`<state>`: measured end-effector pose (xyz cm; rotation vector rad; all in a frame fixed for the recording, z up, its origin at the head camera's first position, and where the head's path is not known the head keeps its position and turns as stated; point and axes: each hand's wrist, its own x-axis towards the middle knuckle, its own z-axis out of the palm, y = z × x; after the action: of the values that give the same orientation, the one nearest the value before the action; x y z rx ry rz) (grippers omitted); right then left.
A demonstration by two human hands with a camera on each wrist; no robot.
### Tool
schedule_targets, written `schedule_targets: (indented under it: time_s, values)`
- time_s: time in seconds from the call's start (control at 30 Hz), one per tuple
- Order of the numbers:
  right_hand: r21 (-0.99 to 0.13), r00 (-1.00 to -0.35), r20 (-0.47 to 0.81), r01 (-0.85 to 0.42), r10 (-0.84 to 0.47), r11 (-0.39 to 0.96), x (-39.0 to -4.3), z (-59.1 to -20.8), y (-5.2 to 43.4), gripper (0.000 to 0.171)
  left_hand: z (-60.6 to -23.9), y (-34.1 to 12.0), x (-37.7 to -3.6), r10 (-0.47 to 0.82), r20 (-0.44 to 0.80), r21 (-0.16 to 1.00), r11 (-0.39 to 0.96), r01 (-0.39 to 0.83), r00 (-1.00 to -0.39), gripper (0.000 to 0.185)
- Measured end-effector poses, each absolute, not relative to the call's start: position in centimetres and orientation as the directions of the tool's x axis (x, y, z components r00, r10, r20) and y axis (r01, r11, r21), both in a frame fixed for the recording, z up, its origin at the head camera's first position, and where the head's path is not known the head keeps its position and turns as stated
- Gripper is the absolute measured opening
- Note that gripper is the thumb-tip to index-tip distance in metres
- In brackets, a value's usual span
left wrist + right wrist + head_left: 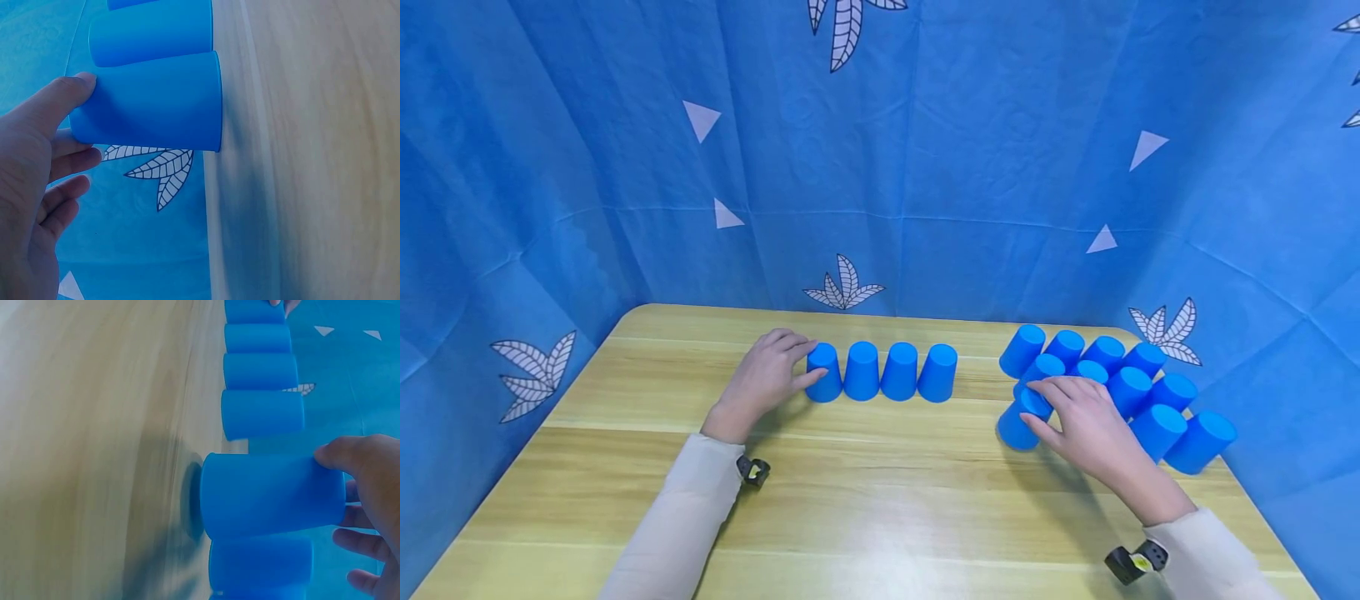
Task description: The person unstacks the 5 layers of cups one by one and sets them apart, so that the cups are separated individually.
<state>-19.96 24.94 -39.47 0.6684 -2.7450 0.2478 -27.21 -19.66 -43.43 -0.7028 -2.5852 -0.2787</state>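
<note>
Several blue cups stand upside down in a row at mid-table. My left hand (765, 375) pinches the leftmost cup (150, 103) near its top, thumb on the near side and fingers behind. Its other fingers are loosely bent beside the cup. To the right, my right hand (1086, 421) holds another upside-down cup (272, 495) near its closed end between thumb and fingers. That cup is at the front left of a larger group, and a dark shadow shows by its rim in the right wrist view. The right hand partly hides the cups behind it in the head view.
The larger group of upside-down cups (1201, 442) stands close together along the right side of the wooden table (880, 508). Another row cup (937, 373) marks the row's right end. A blue patterned curtain (880, 167) hangs behind the table and along both sides.
</note>
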Motion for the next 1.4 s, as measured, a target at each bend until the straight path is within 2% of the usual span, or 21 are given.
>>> schedule_targets:
  time_s: [0.4,0.83,1.13,1.4]
  values:
    - [-0.100,-0.877,0.329,-0.401,-0.350,0.911,-18.5,-39.7,29.3,0.046,-43.3,-19.7,-27.1,0.433,0.459,0.069,0.853,0.517,-0.776,0.053]
    - [-0.059,-0.873,0.375,-0.358,-0.311,0.932,-18.7,-40.3,33.8,0.046,-43.3,-19.6,-27.1,0.433,0.462,0.075,0.851,0.521,-0.774,0.053]
    - [-0.059,-0.892,0.347,-0.328,-0.288,0.943,-18.8,-40.7,34.7,0.047,-43.3,-19.6,-27.1,0.433,0.464,0.068,0.852,0.519,-0.773,0.054]
    - [-0.039,-0.882,0.359,-0.342,-0.306,0.939,-18.8,-40.4,34.5,0.051,-43.4,-19.6,-27.1,0.432,0.469,0.066,0.853,0.518,-0.770,0.054]
